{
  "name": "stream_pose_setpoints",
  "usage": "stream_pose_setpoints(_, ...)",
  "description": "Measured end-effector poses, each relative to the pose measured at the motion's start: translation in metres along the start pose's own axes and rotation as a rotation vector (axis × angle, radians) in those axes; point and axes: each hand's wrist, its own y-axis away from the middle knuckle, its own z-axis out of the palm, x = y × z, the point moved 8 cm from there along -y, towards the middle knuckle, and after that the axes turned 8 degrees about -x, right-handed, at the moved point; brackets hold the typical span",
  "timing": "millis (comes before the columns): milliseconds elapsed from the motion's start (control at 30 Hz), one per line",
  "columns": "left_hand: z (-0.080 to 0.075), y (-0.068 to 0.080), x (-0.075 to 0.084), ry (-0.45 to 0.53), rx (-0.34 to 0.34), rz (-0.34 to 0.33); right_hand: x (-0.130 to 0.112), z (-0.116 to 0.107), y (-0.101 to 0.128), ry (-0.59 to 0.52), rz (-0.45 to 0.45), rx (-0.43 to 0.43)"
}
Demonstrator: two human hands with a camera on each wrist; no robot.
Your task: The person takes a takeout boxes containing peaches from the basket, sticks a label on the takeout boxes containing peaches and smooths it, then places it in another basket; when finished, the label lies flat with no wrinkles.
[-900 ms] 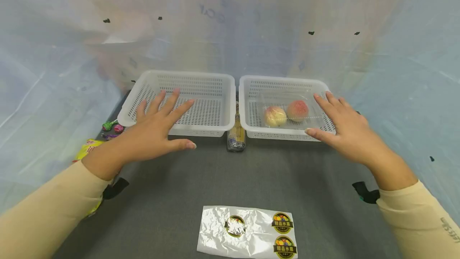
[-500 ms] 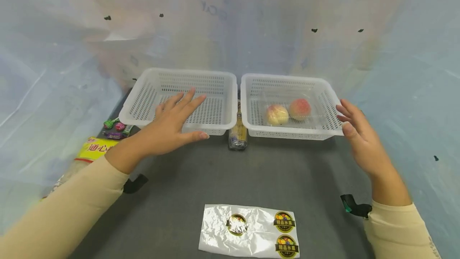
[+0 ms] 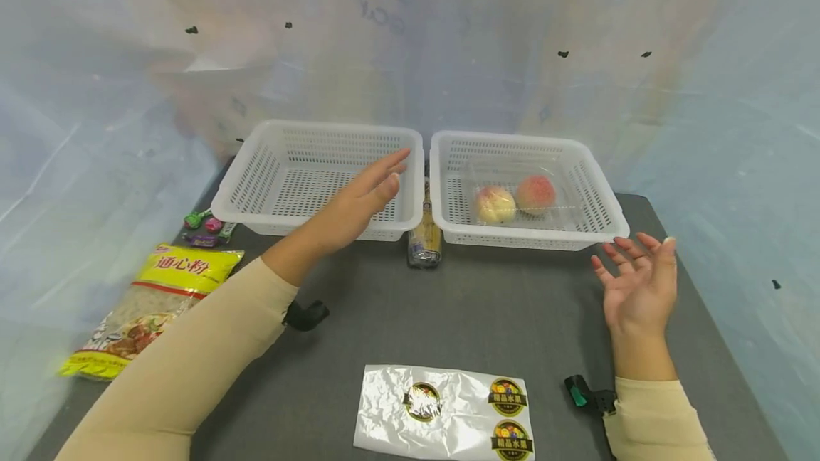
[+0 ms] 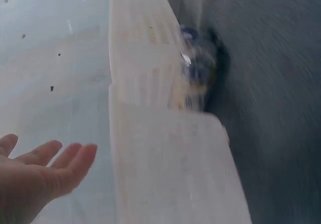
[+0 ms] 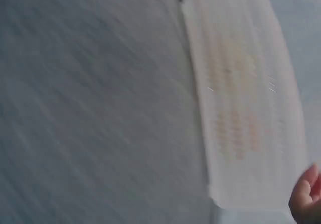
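My left hand (image 3: 349, 212), fingers straight and turned on edge, hovers over the right part of the left white basket (image 3: 256, 226). It holds nothing. In the left wrist view its fingers (image 4: 75, 166) spread beside the basket's blurred side. My right hand (image 3: 640, 290), palm turned up and fingers loosely bent, is just in front of the right basket's (image 3: 525, 239) near right corner, holding nothing. Inside that basket lies a clear plastic box (image 3: 566, 215) with two peaches, one pale yellow (image 3: 495, 205) and one pink (image 3: 536, 195).
Between the baskets lies a plastic-wrapped yellow packet (image 3: 424, 240). A yellow pasta bag (image 3: 186, 269) and several wrapped candies (image 3: 208, 228) lie at the left. A silvery sheet with round fruit stickers (image 3: 448, 411) lies at the front. Plastic sheeting (image 3: 410, 34) walls the table.
My left hand has moved right across the left basket and turned on edge. The right hand has left the right basket, drawn back toward me and turned palm up. The baskets stay put.
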Motion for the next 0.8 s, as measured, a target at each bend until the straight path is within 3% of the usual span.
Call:
stream_pose_setpoints(133,0.007,-0.021,-0.007,0.191,0.009,-0.019,0.03,-0.019,-0.002,-0.229,0.131,0.215)
stream_pose_setpoints(233,0.011,-0.035,-0.011,0.358,0.023,-0.015,0.046,-0.023,-0.005,-0.391,0.213,0.307)
stream_pose_setpoints(333,0.016,-0.047,-0.018,0.515,0.039,-0.019,0.055,-0.018,-0.011,-0.494,0.248,0.32)
stream_pose_setpoints(500,0.026,-0.065,-0.028,0.671,0.056,-0.043,0.064,-0.008,-0.02,-0.628,0.26,0.303)
stream_pose_setpoints(600,0.034,-0.074,-0.028,0.723,0.056,-0.049,0.071,-0.007,-0.025,-0.645,0.253,0.297)
stream_pose_setpoints(800,0.048,-0.091,-0.031,0.844,0.046,-0.054,0.077,-0.011,-0.033,-0.489,0.122,0.213)
